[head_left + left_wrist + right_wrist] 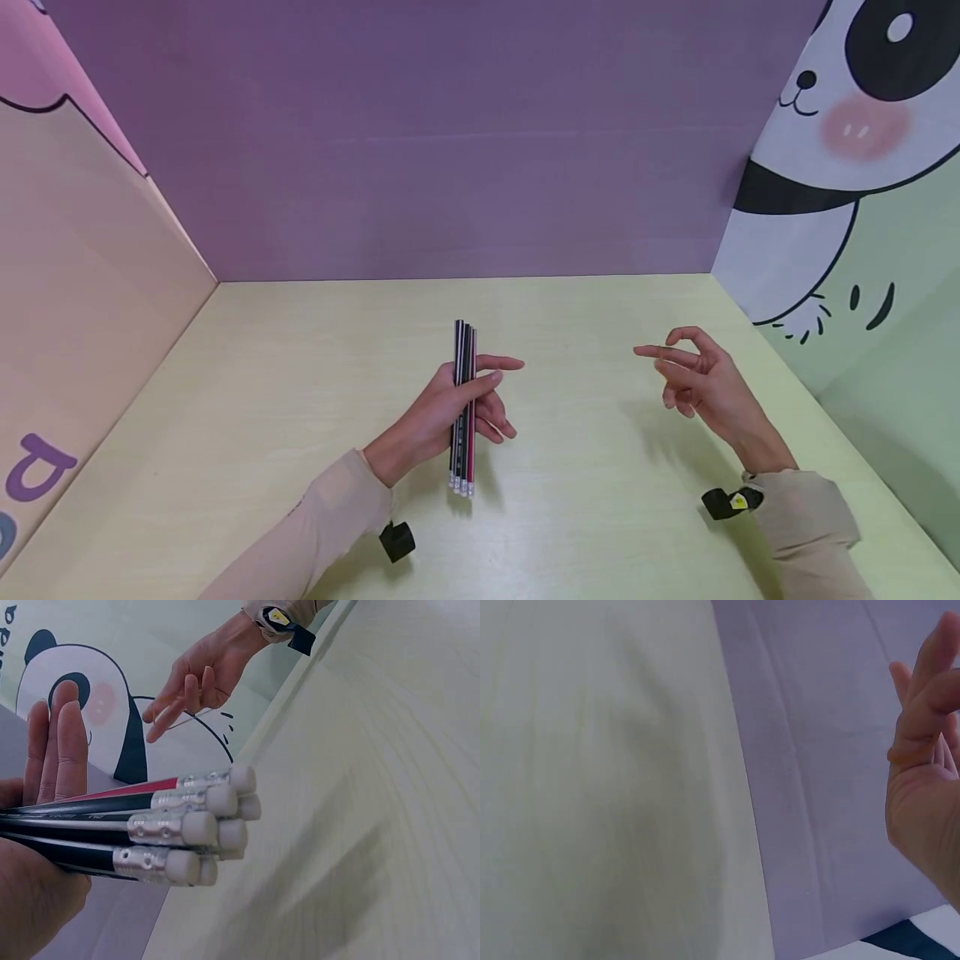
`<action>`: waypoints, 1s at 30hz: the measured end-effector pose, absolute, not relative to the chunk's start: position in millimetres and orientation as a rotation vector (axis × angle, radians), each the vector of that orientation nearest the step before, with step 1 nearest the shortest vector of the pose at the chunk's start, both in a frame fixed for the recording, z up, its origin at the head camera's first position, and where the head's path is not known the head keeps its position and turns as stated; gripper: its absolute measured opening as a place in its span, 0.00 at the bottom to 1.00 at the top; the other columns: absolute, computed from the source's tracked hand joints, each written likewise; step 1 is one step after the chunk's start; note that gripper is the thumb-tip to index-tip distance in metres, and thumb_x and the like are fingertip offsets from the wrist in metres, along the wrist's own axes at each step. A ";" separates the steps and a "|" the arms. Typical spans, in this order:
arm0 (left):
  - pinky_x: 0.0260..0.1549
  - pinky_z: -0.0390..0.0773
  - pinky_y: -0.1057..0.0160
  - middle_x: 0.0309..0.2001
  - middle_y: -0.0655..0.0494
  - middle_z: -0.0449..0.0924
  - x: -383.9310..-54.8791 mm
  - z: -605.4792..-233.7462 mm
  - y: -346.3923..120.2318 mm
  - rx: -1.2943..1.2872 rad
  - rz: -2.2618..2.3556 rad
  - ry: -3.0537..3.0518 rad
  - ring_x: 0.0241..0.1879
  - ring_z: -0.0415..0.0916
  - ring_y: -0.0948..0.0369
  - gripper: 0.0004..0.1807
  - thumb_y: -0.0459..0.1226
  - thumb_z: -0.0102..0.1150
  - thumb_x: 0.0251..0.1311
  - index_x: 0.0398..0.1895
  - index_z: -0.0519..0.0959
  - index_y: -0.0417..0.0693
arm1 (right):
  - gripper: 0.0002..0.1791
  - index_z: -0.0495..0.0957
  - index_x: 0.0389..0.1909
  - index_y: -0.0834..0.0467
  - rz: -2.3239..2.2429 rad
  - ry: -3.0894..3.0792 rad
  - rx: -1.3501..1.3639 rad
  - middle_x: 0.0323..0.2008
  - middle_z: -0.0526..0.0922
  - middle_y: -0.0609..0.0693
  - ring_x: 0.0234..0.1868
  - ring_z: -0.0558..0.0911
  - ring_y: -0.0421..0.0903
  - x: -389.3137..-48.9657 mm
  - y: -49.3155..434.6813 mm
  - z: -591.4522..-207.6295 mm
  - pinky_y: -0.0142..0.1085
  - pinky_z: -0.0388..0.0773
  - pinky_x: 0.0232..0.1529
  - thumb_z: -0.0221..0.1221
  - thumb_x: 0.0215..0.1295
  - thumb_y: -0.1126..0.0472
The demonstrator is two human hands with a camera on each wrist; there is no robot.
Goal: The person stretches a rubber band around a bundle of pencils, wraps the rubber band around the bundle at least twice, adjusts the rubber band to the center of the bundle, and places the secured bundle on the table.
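Note:
My left hand (450, 408) holds a bundle of pencils (463, 417), with the thumb across them and the fingers stretched out behind. Most of the pencils are dark with pale stripes; one is pinkish red. Their white eraser ends (199, 827) in silver ferrules point towards me, just above the tabletop. Off to the right, my right hand (708, 383) hovers over the table, apart from the pencils, with its fingers loosely bent. A thin orange-yellow band, seemingly a rubber band (909, 756), loops round a digit of that hand; the rest of it is hidden.
The pale wooden tabletop (570, 500) runs back to a purple wall (465, 167). A pinkish panel (82, 267) stands on the left, and a light green panel with a panda drawing (900, 275) on the right. Each wrist carries a small black camera (397, 542).

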State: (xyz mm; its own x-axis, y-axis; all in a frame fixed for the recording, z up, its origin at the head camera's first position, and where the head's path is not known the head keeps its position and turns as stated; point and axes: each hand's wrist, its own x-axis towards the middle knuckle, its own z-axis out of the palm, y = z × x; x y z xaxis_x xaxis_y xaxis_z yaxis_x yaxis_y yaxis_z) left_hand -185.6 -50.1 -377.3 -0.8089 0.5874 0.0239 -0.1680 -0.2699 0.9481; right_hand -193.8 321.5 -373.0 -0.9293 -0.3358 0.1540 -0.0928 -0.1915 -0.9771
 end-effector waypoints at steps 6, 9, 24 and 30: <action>0.28 0.87 0.53 0.21 0.48 0.82 -185.1 -379.6 -48.6 0.516 2.102 1.491 0.27 0.87 0.49 0.22 0.40 0.54 0.73 0.65 0.70 0.40 | 0.05 0.74 0.34 0.62 -1.945 2.253 -0.489 0.55 0.84 0.50 0.39 0.88 0.54 -194.0 310.8 -378.6 0.43 0.86 0.33 0.60 0.69 0.67; 0.28 0.87 0.53 0.21 0.48 0.83 -184.3 -380.7 -47.4 0.518 2.089 1.489 0.27 0.87 0.48 0.22 0.41 0.55 0.72 0.65 0.71 0.41 | 0.12 0.77 0.48 0.67 -1.795 2.313 -0.517 0.59 0.80 0.52 0.49 0.86 0.53 -193.2 307.3 -381.7 0.45 0.85 0.46 0.63 0.67 0.67; 0.29 0.86 0.52 0.22 0.47 0.82 -181.3 -385.8 -45.3 0.493 2.006 1.506 0.30 0.87 0.46 0.20 0.40 0.52 0.73 0.65 0.73 0.44 | 0.26 0.72 0.60 0.67 -1.653 2.394 -0.536 0.60 0.72 0.67 0.53 0.83 0.51 -192.8 298.8 -383.2 0.38 0.81 0.52 0.66 0.65 0.62; 0.29 0.86 0.53 0.23 0.48 0.83 -181.4 -387.8 -43.0 0.513 1.988 1.498 0.30 0.87 0.46 0.20 0.37 0.49 0.74 0.66 0.71 0.41 | 0.27 0.69 0.55 0.64 -1.651 2.395 -0.546 0.55 0.68 0.69 0.47 0.83 0.54 -190.3 293.0 -384.0 0.40 0.84 0.43 0.70 0.59 0.64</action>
